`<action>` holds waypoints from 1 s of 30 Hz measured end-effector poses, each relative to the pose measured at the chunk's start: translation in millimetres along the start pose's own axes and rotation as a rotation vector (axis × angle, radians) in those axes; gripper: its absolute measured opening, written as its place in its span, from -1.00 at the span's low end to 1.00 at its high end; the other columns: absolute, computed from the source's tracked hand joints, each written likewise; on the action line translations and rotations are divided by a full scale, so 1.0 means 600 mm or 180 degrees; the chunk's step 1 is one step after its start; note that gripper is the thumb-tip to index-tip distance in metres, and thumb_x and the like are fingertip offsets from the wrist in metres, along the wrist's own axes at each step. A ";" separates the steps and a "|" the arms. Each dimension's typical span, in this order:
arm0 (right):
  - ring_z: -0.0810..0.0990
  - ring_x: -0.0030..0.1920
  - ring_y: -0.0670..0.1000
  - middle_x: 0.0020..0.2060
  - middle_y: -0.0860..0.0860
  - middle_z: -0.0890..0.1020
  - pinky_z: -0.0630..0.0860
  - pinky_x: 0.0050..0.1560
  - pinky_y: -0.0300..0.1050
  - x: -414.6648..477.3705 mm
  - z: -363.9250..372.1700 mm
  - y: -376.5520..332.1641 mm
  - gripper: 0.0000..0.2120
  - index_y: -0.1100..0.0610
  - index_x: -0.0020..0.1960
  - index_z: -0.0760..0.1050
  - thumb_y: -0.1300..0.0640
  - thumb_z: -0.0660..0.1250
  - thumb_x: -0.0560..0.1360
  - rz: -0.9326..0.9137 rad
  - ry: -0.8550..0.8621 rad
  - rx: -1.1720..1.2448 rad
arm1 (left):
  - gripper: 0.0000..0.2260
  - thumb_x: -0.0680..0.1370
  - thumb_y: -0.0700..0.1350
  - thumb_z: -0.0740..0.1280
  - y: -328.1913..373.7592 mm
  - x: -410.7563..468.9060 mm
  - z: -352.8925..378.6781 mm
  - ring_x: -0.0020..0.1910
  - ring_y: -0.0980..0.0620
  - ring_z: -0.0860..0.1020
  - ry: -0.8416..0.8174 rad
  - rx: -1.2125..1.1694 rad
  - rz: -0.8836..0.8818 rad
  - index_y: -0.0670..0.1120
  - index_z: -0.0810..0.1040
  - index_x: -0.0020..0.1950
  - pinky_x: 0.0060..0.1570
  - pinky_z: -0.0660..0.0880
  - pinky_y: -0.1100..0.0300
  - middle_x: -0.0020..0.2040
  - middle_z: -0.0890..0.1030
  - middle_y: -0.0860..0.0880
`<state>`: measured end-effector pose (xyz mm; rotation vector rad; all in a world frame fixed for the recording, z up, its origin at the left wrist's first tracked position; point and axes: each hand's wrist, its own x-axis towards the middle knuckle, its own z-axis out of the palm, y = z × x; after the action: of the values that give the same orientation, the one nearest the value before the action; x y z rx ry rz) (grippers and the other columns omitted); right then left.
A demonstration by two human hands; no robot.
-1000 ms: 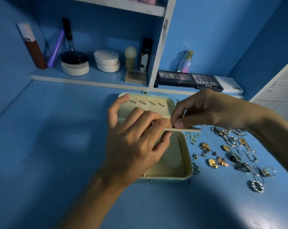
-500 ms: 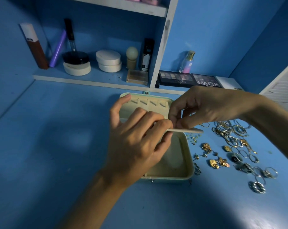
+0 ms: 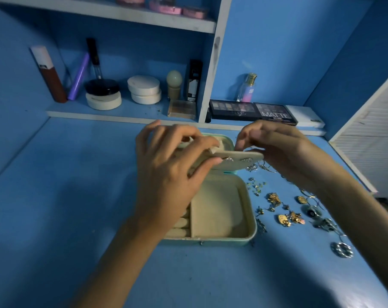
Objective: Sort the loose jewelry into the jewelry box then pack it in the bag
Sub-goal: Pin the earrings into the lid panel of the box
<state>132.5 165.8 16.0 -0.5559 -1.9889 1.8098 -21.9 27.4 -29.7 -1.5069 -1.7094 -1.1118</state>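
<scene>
Blue desk (image 3: 77, 196): open jewelry box (image 3: 252, 218) is sitting beside loose jewelry (image 3: 286, 218). Left hand (image 3: 166, 174) is gripping its beige panel (image 3: 244, 156); right hand (image 3: 284, 150) is pinching the panel's right end.

"matte" stands on the dark eyeshadow palette (image 3: 275, 114).

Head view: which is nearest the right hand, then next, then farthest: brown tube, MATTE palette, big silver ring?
1. MATTE palette, just behind the right hand.
2. Big silver ring, front right on the table.
3. Brown tube, far left on the shelf.
</scene>
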 end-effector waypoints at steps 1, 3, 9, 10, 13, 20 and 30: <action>0.55 -0.11 0.01 -0.19 0.09 0.60 0.49 -0.09 -0.23 -0.002 0.000 0.009 -0.87 0.14 -0.14 0.58 0.07 0.35 0.45 -0.0038 0.0230 0.0166 | -0.75 0.48 0.08 0.39 -0.005 0.004 0.000 -0.07 -0.05 0.50 -0.0029 -0.0110 -0.0148 -0.08 0.66 -0.01 0.11 0.31 0.09 -0.08 0.58 -0.07; 0.55 -0.13 -0.02 -0.21 0.05 0.60 0.49 -0.09 -0.19 -0.004 0.001 0.025 -0.82 0.10 -0.16 0.58 0.02 0.29 0.49 -0.0059 0.0698 0.0316 | -0.72 0.47 0.06 0.39 -0.013 0.008 0.002 -0.03 -0.04 0.49 -0.0030 -0.0438 -0.0535 -0.12 0.64 0.03 0.05 0.36 0.16 -0.04 0.56 -0.10; 0.54 -0.13 -0.01 -0.15 0.08 0.59 0.47 -0.09 -0.14 -0.026 -0.005 0.052 -0.87 0.12 -0.08 0.58 0.17 0.26 0.55 0.0006 0.1672 -0.0456 | -0.64 0.46 -0.06 0.44 -0.018 0.003 0.017 0.10 0.05 0.46 0.0141 -0.0980 -0.1199 -0.20 0.52 0.17 0.14 0.28 0.51 0.07 0.52 -0.15; 0.53 -0.15 -0.04 -0.15 0.08 0.60 0.46 -0.12 -0.18 -0.032 -0.008 0.053 -0.90 0.12 -0.07 0.57 0.16 0.28 0.54 0.0060 0.1654 -0.0681 | -0.61 0.46 -0.08 0.45 -0.018 0.002 0.018 0.11 0.07 0.45 0.0174 -0.1017 -0.1237 -0.21 0.49 0.20 0.15 0.27 0.50 0.09 0.51 -0.14; 0.52 -0.20 -0.12 -0.14 0.03 0.63 0.43 -0.22 -0.35 -0.049 -0.020 0.058 -0.93 0.09 -0.05 0.57 0.17 0.31 0.52 0.0113 0.1447 -0.1323 | -0.63 0.47 -0.19 0.44 -0.020 0.000 0.019 0.15 0.09 0.41 0.0307 -0.1061 -0.1246 -0.25 0.43 0.20 0.19 0.29 0.42 0.13 0.49 -0.16; 0.56 -0.23 -0.19 -0.24 -0.13 0.66 0.45 -0.21 -0.33 -0.082 -0.046 0.043 -0.92 0.04 -0.14 0.62 0.21 0.42 0.44 0.0034 0.0393 -0.2981 | -0.71 0.47 -0.34 0.38 -0.020 -0.003 0.019 0.21 -0.02 0.41 0.0243 -0.0875 -0.0844 -0.33 0.44 0.16 0.27 0.24 0.42 0.15 0.48 -0.23; 0.53 -0.10 -0.23 -0.15 -0.19 0.59 0.48 -0.06 -0.32 -0.092 -0.071 0.028 -0.87 -0.13 -0.07 0.57 0.11 0.38 0.47 0.0154 -0.0296 -0.4051 | -0.60 0.49 -0.40 0.32 -0.020 -0.006 0.015 0.30 0.41 0.21 0.0061 -0.0881 -0.0890 -0.27 0.41 0.32 0.17 0.33 0.53 0.35 0.35 -0.27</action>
<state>202.1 173.4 1.5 -0.8327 -3.0207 0.3470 -31.9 33.6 -39.7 -1.4378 -1.8527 -1.5567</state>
